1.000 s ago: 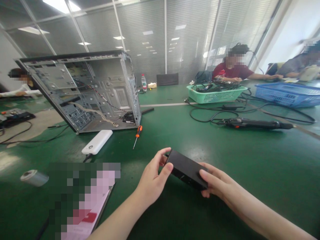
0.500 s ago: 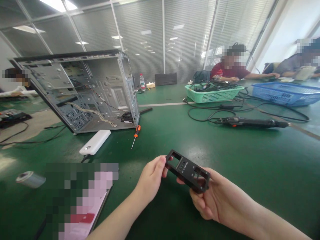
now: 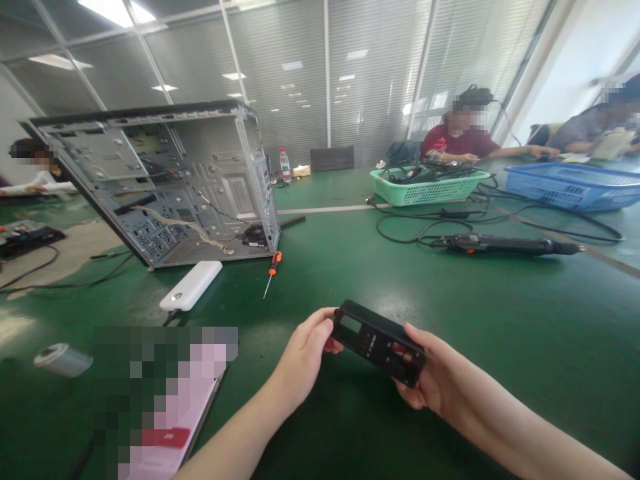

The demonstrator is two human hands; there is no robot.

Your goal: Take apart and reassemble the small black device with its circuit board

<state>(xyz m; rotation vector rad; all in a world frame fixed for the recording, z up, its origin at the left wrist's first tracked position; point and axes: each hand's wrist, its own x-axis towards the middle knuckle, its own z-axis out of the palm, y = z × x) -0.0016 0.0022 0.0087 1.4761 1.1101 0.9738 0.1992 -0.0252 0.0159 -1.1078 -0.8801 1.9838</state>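
I hold a flat black plastic panel (image 3: pixel 373 337) with cut-out openings between both hands, just above the green table (image 3: pixel 450 300). My left hand (image 3: pixel 305 357) pinches its left end with thumb and fingers closed on it. My right hand (image 3: pixel 435 383) grips its right end from underneath, fingers curled round the edge. The panel's open face is turned toward me.
An open grey computer case (image 3: pixel 175 183) stands tilted at the back left. In front of it lie a white power bank (image 3: pixel 191 285) and an orange-handled screwdriver (image 3: pixel 273 270). An electric screwdriver (image 3: pixel 505 245) with cables lies right, with a green basket (image 3: pixel 427 190) and a blue basket (image 3: pixel 570 187) behind. Other people sit at the far edges.
The panel was turned over from its solid back to its cut-out face. It now sits slightly lower and more upright between my hands, and my right fingers have shifted underneath.
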